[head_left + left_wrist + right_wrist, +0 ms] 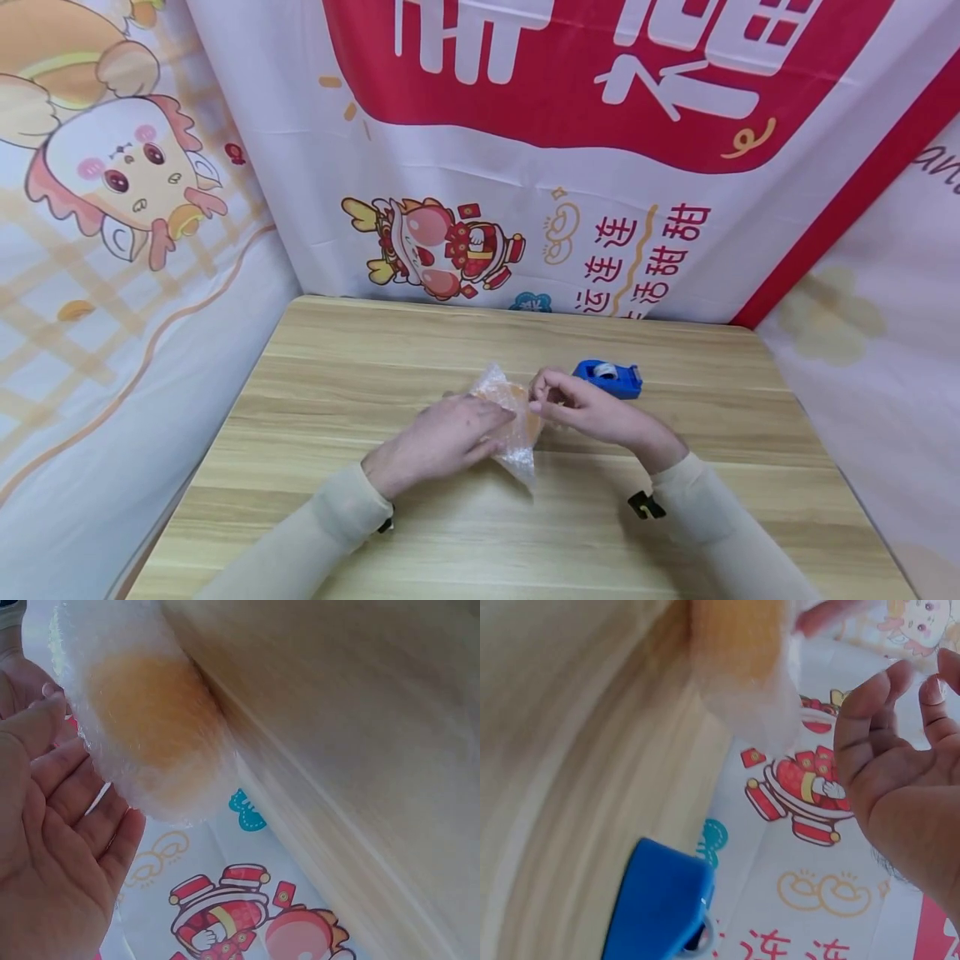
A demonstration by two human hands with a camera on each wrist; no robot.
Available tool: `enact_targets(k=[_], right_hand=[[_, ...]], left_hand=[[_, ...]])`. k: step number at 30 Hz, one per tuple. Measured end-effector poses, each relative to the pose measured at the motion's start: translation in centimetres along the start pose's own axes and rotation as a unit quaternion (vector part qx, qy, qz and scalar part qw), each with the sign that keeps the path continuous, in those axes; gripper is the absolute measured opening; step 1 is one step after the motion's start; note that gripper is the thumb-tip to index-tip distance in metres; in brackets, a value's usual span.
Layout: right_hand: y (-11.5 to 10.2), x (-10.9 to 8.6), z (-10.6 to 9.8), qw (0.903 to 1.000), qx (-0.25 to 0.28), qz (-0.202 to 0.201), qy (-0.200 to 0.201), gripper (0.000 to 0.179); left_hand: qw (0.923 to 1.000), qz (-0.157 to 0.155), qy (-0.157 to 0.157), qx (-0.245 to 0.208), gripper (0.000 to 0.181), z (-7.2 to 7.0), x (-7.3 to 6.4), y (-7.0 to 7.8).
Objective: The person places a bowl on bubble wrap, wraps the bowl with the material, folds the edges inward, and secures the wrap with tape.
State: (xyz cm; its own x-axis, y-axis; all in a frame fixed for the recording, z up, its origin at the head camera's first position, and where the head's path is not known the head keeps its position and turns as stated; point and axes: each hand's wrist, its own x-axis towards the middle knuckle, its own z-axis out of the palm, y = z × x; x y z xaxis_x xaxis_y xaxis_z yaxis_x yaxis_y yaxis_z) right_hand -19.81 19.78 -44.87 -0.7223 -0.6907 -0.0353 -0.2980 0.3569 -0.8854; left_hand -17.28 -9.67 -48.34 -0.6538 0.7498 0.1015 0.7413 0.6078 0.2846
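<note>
A bubble-wrapped package (517,429) lies on the table, with something orange showing through its clear wrap. My left hand (450,433) rests on the package's left side. In the left wrist view its fingers (75,780) extend along the edge of the bubble wrap (157,727) without curling round it. Just past the package's right edge is my right hand (581,408), its fingers loosely bent. The right wrist view shows gaps between those fingers (866,712) and no object visible among them. Behind the right hand sits a blue tape dispenser (609,379) holding a clear roll.
The wood-grain table (337,350) meets a white and red printed cloth (450,158) along its back edge. More printed cloth hangs at the left (135,292) and right sides. A dark wrist strap (647,505) shows below the right sleeve.
</note>
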Motion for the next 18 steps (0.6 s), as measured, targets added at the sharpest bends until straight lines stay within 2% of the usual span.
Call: enact_targets(k=[4,8,11,14,16,18], right_hand=[[0.2,0.1,0.6,0.9989,0.042,0.003,-0.019,0.011],[0.6,0.1,1.1,0.9985,0.046,0.005,-0.029,0.011],[0.9,0.1,1.4,0.9982,0.041,0.003,-0.043,0.01],[0.9,0.0,1.6,0.998,0.037,0.01,-0.05,0.01],[0.8,0.0,1.7,0.9979,0.036,0.017,-0.052,0.01],[0.8,0.0,1.7,0.9978,0.035,0.022,-0.052,0.011]], left_hand=[[0.9984,-0.03,0.026,-0.041,0.041,0.1,0.1,0.0],[0.9924,-0.075,0.039,-0.089,0.038,0.1,0.3,-0.1],[0.9816,-0.124,0.052,-0.135,0.038,-0.2,0.4,-0.1],[0.9694,-0.166,0.079,-0.163,0.039,-0.4,0.6,-0.3],[0.963,-0.177,0.095,-0.18,0.04,-0.6,0.8,-0.3],[0.9614,-0.174,0.109,-0.183,0.035,-0.7,0.9,-0.4]])
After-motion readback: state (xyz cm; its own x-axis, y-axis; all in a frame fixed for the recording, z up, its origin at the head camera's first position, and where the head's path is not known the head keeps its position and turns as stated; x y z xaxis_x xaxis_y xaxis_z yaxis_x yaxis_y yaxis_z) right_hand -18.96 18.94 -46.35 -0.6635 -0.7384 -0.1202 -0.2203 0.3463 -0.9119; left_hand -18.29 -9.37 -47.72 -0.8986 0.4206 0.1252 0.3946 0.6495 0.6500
